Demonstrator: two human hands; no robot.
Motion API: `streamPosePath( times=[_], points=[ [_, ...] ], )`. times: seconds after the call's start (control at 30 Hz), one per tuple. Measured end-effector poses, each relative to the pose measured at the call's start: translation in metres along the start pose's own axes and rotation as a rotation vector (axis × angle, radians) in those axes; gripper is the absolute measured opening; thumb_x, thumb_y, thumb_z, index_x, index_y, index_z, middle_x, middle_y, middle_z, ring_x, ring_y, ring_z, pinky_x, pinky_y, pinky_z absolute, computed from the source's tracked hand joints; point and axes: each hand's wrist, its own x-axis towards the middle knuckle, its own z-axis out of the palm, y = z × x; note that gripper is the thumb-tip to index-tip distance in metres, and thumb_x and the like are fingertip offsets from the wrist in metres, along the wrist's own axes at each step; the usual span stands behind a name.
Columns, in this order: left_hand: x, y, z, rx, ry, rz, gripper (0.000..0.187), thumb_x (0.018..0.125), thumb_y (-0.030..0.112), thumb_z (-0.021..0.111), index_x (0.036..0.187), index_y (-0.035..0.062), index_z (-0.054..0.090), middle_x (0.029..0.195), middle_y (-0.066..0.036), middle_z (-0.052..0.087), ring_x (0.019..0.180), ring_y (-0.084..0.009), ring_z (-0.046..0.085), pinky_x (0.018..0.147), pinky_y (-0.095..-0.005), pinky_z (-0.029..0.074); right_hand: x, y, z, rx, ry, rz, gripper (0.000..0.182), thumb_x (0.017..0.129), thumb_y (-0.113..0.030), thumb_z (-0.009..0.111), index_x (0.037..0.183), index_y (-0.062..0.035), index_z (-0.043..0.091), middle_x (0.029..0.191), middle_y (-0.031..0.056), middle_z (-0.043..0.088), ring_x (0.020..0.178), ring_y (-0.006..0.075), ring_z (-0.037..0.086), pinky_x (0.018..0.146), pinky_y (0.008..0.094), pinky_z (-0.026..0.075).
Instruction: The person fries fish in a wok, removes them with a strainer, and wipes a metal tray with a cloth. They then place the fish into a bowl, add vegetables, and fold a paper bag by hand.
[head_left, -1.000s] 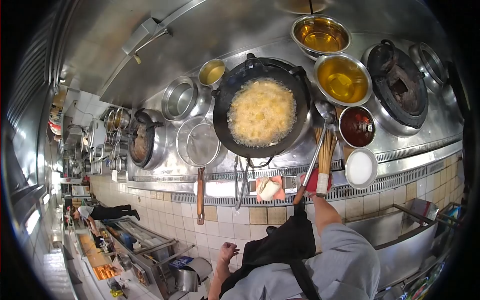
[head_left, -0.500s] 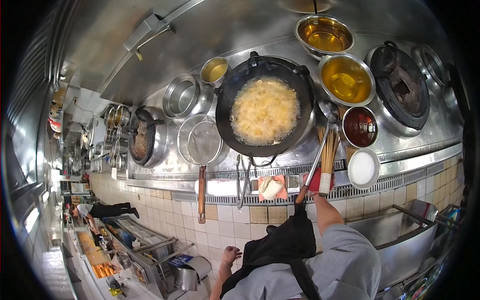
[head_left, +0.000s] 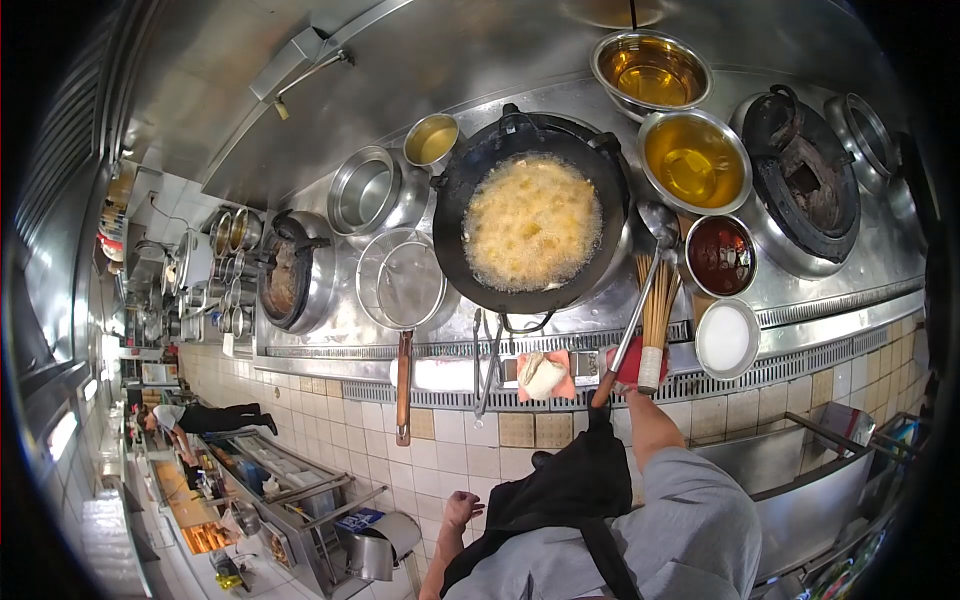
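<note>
My left hand (head_left: 463, 508) hangs over the tiled floor beside the black apron (head_left: 560, 490). It holds nothing, its fingers loosely bent. At the stove's front ledge, my right hand (head_left: 632, 386) reaches a red cloth (head_left: 628, 362); its fingers are hidden, so its grip cannot be made out. Close to it lie a ladle (head_left: 630, 325) with a wooden handle and a bamboo wok brush (head_left: 657, 310). Pale golden pieces (head_left: 532, 222) bubble in oil inside the large black wok (head_left: 450, 255). A wire strainer (head_left: 403, 285) rests left of the wok.
Bowls of yellow oil (head_left: 695, 165), dark red sauce (head_left: 720, 256) and white granules (head_left: 727, 338) stand at the right. Tongs (head_left: 488, 365) and a folded cloth (head_left: 541, 376) lie on the front ledge. Another burner (head_left: 805, 185) sits far right. A person (head_left: 205, 420) works at the left.
The bubbling pieces in the wok have shifted slightly and look a little more distinct. Both my hands stay in place.
</note>
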Motion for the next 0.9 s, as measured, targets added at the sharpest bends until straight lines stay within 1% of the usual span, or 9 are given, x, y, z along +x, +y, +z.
streamPosePath(
  times=[0.2,0.27,0.33,0.4,0.47,0.53,0.63,0.73,0.9],
  points=[
    [0.002,-0.005,0.004,-0.018,-0.003,-0.015,0.020,0.094,0.007,0.062,0.109,-0.0059,0.057,0.099,-0.019,0.069,0.084,-0.0314,0.075,0.068,-0.0394,0.063,-0.028,0.057,0.023,0.520,-0.454,0.412,0.026,0.091,-0.025,0.071,0.107,-0.0076,0.060,0.076,0.0096,0.068,0.055,0.0247,0.067,0.044,0.0377,0.053],
    [0.013,-0.004,0.008,0.001,-0.023,-0.010,0.019,0.093,0.007,0.062,0.107,-0.0062,0.058,0.097,-0.019,0.069,0.083,-0.0306,0.075,0.067,-0.0381,0.063,-0.066,0.040,0.021,0.436,-0.405,0.336,0.028,0.087,-0.015,0.079,0.107,-0.0044,0.061,0.069,0.0084,0.066,0.051,0.0226,0.065,0.043,0.0360,0.054],
    [0.035,-0.009,0.017,0.065,-0.047,0.036,0.020,0.092,0.009,0.062,0.103,-0.0079,0.062,0.094,-0.018,0.069,0.083,-0.0304,0.074,0.065,-0.0363,0.063,-0.076,0.071,0.060,0.563,-0.787,0.148,0.045,0.081,-0.024,0.086,0.113,-0.0041,0.063,0.073,0.0095,0.067,0.062,0.0240,0.070,0.049,0.0378,0.056],
    [0.090,-0.031,0.024,0.297,-0.110,0.160,0.030,0.091,0.017,0.064,0.103,-0.0102,0.067,0.093,-0.022,0.073,0.081,-0.0270,0.074,0.067,-0.0376,0.060,-0.105,0.024,0.056,0.182,-0.799,0.026,0.060,0.082,-0.035,0.084,0.126,-0.0024,0.060,0.114,0.0196,0.067,0.088,0.0331,0.073,0.062,0.0395,0.060],
    [0.091,-0.002,0.050,0.688,-0.048,0.463,0.032,0.090,0.026,0.066,0.101,-0.0045,0.070,0.085,-0.023,0.073,0.074,-0.0288,0.073,0.067,-0.0403,0.057,-0.124,0.015,0.058,0.012,-0.785,-0.465,0.064,0.081,-0.046,0.081,0.117,0.0052,0.069,0.114,0.0205,0.073,0.100,0.0297,0.072,0.085,0.0402,0.057],
    [0.090,0.037,0.086,0.555,-0.180,0.279,0.037,0.091,0.028,0.066,0.104,-0.0069,0.068,0.085,-0.023,0.074,0.080,-0.0373,0.074,0.078,-0.0453,0.058,-0.143,0.019,0.060,-0.210,-0.660,-0.724,0.072,0.085,-0.053,0.074,0.124,0.0070,0.066,0.129,0.0257,0.068,0.111,0.0314,0.070,0.094,0.0403,0.053],
    [0.086,0.075,0.144,0.746,0.113,0.714,0.055,0.099,0.044,0.056,0.108,-0.0094,0.066,0.101,-0.030,0.071,0.095,-0.0423,0.073,0.084,-0.0456,0.058,-0.176,0.009,0.063,0.225,-0.888,-0.354,0.068,0.091,-0.052,0.068,0.128,0.0052,0.065,0.128,0.0265,0.068,0.117,0.0335,0.067,0.096,0.0404,0.052],
    [0.088,0.100,0.197,0.500,-0.104,0.469,0.075,0.101,0.059,0.046,0.123,-0.0100,0.063,0.116,-0.038,0.066,0.116,-0.0486,0.064,0.097,-0.0479,0.051,-0.199,0.026,0.102,0.283,-0.800,0.189,0.060,0.098,-0.043,0.062,0.130,0.0068,0.063,0.127,0.0244,0.069,0.118,0.0326,0.065,0.097,0.0418,0.051],
    [0.058,0.112,0.219,0.644,-0.249,0.530,0.080,0.101,0.062,0.044,0.140,-0.0067,0.054,0.138,-0.040,0.054,0.126,-0.0521,0.057,0.102,-0.0494,0.049,-0.199,-0.020,0.046,0.645,-0.806,0.450,0.029,0.102,-0.020,0.059,0.119,0.0023,0.067,0.111,0.0128,0.071,0.105,0.0224,0.067,0.091,0.0366,0.054]
  ],
)
